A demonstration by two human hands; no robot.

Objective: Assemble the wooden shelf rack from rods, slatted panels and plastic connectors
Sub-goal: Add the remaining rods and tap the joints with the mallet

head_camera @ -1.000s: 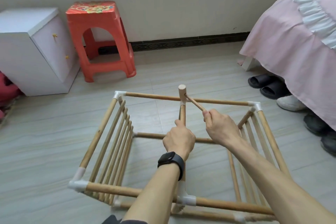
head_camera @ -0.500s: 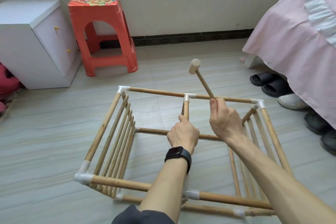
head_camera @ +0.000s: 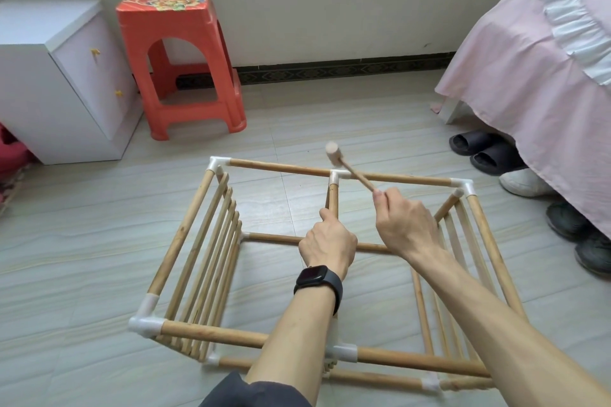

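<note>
Your left hand [head_camera: 327,246] is wrapped around the middle rod [head_camera: 333,196] of the shelf rack [head_camera: 181,235], which lies on the tiled floor [head_camera: 82,241] with a slatted panel [head_camera: 211,251] on each side. Your right hand [head_camera: 408,228] pinches the thin handle of a small wooden mallet [head_camera: 334,153], whose head hangs just beyond the white connector [head_camera: 334,176] that joins that rod to the far top rod [head_camera: 281,167]. An orange stool [head_camera: 178,56] and a white cabinet [head_camera: 59,82] stand by the wall, and black slippers [head_camera: 486,152] lie beside the pink-covered bed [head_camera: 535,92].
</note>
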